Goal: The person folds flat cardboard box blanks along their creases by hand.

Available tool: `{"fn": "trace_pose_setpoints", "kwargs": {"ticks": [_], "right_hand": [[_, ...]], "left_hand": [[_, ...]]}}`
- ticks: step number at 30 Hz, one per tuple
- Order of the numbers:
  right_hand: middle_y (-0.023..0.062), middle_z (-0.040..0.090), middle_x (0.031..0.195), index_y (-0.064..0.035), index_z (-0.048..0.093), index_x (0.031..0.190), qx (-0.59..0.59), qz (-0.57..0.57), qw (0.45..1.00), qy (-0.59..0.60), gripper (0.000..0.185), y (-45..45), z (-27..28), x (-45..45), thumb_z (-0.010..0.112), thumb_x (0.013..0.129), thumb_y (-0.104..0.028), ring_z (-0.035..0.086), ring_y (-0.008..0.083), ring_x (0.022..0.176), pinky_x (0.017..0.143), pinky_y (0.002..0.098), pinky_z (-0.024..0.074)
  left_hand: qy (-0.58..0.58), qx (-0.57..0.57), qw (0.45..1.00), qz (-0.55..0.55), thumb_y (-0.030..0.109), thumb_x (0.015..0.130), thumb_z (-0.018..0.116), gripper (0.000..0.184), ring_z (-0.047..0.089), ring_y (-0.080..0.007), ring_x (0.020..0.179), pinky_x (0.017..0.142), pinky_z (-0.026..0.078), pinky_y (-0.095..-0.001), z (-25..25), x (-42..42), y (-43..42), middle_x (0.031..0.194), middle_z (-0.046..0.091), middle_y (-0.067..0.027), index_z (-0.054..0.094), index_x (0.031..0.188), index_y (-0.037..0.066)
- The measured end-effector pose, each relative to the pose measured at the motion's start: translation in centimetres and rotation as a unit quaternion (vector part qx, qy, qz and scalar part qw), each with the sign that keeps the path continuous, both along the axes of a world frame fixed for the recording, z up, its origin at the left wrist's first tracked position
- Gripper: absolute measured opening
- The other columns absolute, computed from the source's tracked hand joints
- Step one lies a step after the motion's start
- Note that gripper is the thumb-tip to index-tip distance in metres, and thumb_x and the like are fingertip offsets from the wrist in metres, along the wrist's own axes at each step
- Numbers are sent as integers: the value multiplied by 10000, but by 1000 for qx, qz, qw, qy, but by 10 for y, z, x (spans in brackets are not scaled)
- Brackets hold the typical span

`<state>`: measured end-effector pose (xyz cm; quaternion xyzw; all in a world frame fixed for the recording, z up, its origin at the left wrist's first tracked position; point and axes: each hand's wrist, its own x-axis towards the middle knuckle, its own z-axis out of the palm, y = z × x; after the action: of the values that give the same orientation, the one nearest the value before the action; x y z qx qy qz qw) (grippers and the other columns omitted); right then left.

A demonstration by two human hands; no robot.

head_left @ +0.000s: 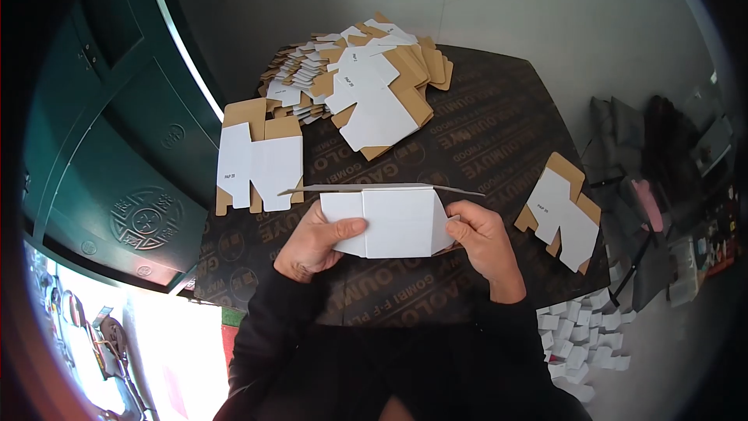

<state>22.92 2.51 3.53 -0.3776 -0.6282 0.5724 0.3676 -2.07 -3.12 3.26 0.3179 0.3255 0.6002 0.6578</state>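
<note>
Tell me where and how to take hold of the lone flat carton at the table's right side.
Probably pinch the flat carton by the outer edge of its right-hand panel, coming from the right of the table. It lies flat with little to grasp from above, but that edge sits close to the table's rim, where a grip could get underneath.

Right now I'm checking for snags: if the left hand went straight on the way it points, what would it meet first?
Most likely the white box, which the left hand holds; beyond it, depth is unclear.
</note>
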Motion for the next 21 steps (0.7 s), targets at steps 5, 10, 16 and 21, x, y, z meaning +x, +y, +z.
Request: {"fn": "trace_pose_setpoints", "kwargs": {"ticks": [5, 10, 16, 21], "right_hand": [[122, 656, 843, 36, 605, 999, 206, -148, 962, -98, 172, -18, -14, -9, 585, 861, -64, 591, 180, 606, 605, 289, 487], [117, 656, 808, 30, 604, 1000, 284, -185, 914, -224, 198, -30, -8, -2, 620, 836, -79, 587, 193, 582, 564, 319, 465], [99, 632, 733, 21, 602, 998, 240, -128, 943, -194, 187, -37, -9, -1, 620, 842, -81, 549, 185, 544, 532, 323, 434], [87, 597, 677, 23, 601, 977, 162, -38, 968, -186, 158, -42, -5, -5, 592, 872, -95, 502, 165, 538, 536, 306, 421]], "left_hand": [[5, -9, 1000, 19, -44, 799, 670, 448, 665, -301, 891, 802, 554, -344, -11, 19, -15, 1108, 611, -250, 490, 1207, -89], [27, 14, 999, 43, -13, 816, 673, 422, 659, -255, 866, 787, 548, -308, -20, 31, -25, 1097, 620, -225, 503, 1193, -94], [94, 49, 992, 70, 25, 845, 660, 339, 640, -193, 813, 741, 531, -256, -28, 48, -34, 1026, 646, -183, 548, 1140, -98], [150, 48, 985, 73, 61, 870, 641, 263, 614, -144, 748, 684, 506, -218, -38, 52, -36, 927, 663, -139, 592, 1077, -94]]}}
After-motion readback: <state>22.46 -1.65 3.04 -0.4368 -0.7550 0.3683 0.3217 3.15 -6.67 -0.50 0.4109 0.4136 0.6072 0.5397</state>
